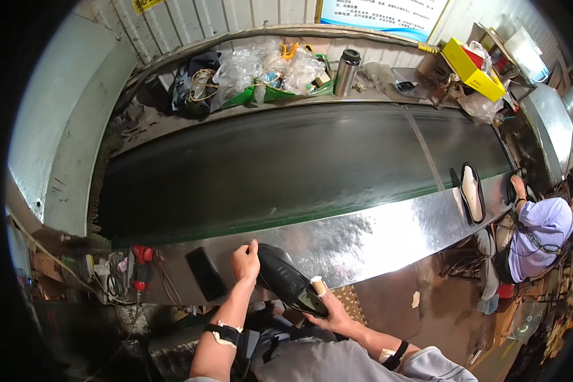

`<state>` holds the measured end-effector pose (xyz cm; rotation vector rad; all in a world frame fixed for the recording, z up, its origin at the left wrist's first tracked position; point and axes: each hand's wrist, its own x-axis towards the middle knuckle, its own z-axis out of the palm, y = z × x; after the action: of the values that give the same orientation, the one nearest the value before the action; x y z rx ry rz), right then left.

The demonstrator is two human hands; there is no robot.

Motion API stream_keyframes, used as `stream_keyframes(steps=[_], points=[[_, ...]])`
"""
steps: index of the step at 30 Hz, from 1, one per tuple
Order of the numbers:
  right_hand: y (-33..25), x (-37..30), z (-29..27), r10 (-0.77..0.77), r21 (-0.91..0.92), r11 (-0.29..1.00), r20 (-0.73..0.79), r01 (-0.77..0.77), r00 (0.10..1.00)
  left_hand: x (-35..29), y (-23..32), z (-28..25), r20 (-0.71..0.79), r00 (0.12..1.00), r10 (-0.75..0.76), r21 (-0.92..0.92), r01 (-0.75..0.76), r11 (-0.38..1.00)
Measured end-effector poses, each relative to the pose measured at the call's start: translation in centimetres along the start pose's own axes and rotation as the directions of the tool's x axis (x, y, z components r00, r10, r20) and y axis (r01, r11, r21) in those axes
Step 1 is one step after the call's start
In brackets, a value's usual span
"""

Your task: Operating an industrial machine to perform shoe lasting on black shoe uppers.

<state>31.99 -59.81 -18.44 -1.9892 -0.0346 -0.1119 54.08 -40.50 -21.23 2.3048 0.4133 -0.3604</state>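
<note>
Head view: both hands grip a glossy black shoe (291, 280) (curved) — left hand (245, 262), right hand (328, 310).

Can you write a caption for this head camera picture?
Both hands, left hand and right hand, hold a black shoe beside a conveyor belt.
</note>
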Motion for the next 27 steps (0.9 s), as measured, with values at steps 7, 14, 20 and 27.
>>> stream_keyframes(steps=[7,14,20,27], points=[[2.0,-0.5,-0.8,-0.126,-0.095,0.987,0.052,0.13,0.991,-3.9,4.0,1.9,-0.115,0.993,-0.024,0.148,0.041,0.988],[0.1,0.3,-0.7,-0.149,0.089,0.986,0.136,0.138,0.979,-3.9,0.8,-1.6,-0.165,0.986,-0.036,-0.208,0.001,0.978],[-7.3,5.2,0.9,0.104,0.574,0.635,0.599,-0.517,0.794,-9.4,-1.3,-12.8,-0.349,0.936,-0.051,-0.407,-0.102,0.908],[-19.7,3.4,11.9,0.328,0.138,0.586,0.861,-0.798,0.389,-23.0,-11.4,-24.4,-0.594,0.779,-0.198,-0.56,-0.224,0.798]])
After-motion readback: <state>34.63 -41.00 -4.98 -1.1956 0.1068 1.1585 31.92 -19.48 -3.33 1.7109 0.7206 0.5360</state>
